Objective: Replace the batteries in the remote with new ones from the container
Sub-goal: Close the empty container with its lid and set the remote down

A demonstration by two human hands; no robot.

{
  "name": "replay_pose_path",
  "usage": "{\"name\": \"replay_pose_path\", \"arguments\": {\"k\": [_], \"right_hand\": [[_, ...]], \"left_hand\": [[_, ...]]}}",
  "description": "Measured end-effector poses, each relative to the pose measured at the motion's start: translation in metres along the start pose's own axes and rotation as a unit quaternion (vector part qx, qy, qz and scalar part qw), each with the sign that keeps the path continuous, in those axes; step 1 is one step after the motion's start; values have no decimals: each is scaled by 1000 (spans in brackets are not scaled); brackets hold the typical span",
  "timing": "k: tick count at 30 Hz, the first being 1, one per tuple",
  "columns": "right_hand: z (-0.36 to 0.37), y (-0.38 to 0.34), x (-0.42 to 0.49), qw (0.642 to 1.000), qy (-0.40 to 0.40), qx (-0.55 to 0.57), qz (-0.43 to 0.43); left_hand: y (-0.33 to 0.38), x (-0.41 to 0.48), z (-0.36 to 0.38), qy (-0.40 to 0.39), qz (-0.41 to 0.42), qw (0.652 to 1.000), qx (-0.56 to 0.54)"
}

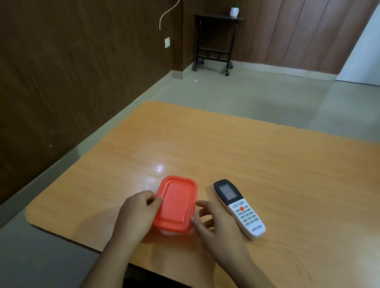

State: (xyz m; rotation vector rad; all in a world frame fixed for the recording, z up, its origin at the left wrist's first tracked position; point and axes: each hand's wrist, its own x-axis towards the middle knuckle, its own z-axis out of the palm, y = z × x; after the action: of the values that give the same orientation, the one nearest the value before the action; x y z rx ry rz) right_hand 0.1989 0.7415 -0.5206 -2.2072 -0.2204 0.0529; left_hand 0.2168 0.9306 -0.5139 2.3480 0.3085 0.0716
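- Nearest the camera are the two forearms, which reach up from the bottom edge onto the orange-brown table [274, 175]. Each ends in a hand at one side of the container [175, 206].
- The left hand [137, 210] presses its curled fingers and thumb against the container's left edge, at the rim of the red lid [176, 203]. It is clamped on the container, apparently steadying it.
- The container sits between the hands, near the front left part of the table. Its long axis runs away from the person, tilted slightly to the right. The lid is still on, and the clear base shows only as a pale strip at the near end. No batteries can be seen through it.
- The right hand [213, 225] has its fingers spread. One fingertip touches the lid's near right corner and the others hover just off the right edge, so it grips nothing yet.
- The remote [239, 209] lies face up just right of the right hand, untouched. Its dark display end points away and its white button end lies toward the person, angled to the right.
- Judged from this, the lid comes off first. The right hand is best placed to pry the right corner upward while the left holds the base. The right hand is also nearer the remote for the step after.
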Motion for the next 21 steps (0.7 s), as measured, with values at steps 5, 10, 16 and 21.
{"name": "replay_pose_path", "arguments": {"k": [5, 10, 16, 21], "right_hand": [[-5, 5, 5, 986, 38, 120, 107], [-6, 9, 9, 988, 51, 92, 113], [-2, 6, 9, 977, 24, 164, 135], [-10, 2, 7, 968, -35, 206, 135]], "left_hand": [[10, -2, 6, -125, -42, 968, -212], [15, 0, 9, -144, -69, 951, -264], [12, 6, 19, -125, -59, 964, -225], [10, 8, 15, -190, -88, 940, -269]]}}
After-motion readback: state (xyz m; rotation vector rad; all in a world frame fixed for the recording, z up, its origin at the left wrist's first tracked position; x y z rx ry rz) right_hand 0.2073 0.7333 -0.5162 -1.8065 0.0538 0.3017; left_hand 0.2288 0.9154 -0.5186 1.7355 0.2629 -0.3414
